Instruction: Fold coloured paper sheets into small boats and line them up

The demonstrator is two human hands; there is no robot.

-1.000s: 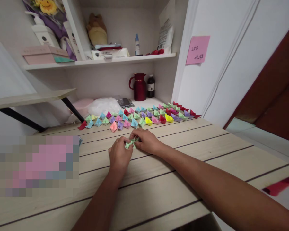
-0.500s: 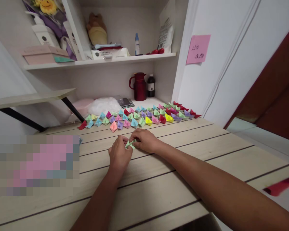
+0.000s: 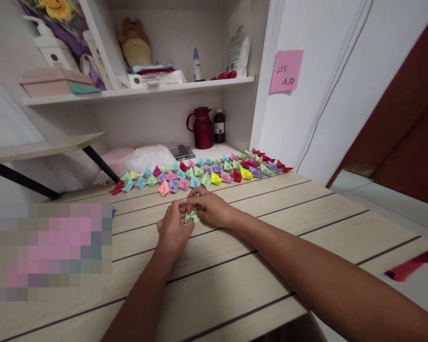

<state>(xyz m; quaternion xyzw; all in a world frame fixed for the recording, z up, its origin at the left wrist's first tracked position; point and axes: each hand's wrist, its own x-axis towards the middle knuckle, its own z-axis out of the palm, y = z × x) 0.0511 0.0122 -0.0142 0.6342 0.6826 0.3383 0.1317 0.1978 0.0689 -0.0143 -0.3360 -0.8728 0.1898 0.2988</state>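
Observation:
A small light green folded paper (image 3: 191,216) is held between my two hands, low over the wooden table (image 3: 235,275). My left hand (image 3: 173,227) grips its left side with the fingers curled in. From the right, my right hand (image 3: 209,207) pinches the paper's other side, and its fingers hide part of the folds. Just beyond my hands stand rows of small folded paper boats (image 3: 199,175) in red, blue, green, yellow, pink and purple. The nearest ones are an orange boat (image 3: 163,188) and a purple boat (image 3: 173,185).
A blurred-out patch (image 3: 57,251) covers the table's left side. Behind the boats are a red jug (image 3: 203,128), a dark bottle (image 3: 219,126) and a white plastic bag (image 3: 151,157). A small raised shelf (image 3: 46,148) stands at left. Something red (image 3: 412,264) lies by the right edge.
The view has shifted slightly, so the scene sits further left. My right fingers have moved closer to my left fingertips over the green paper. Both hands keep hold of it.

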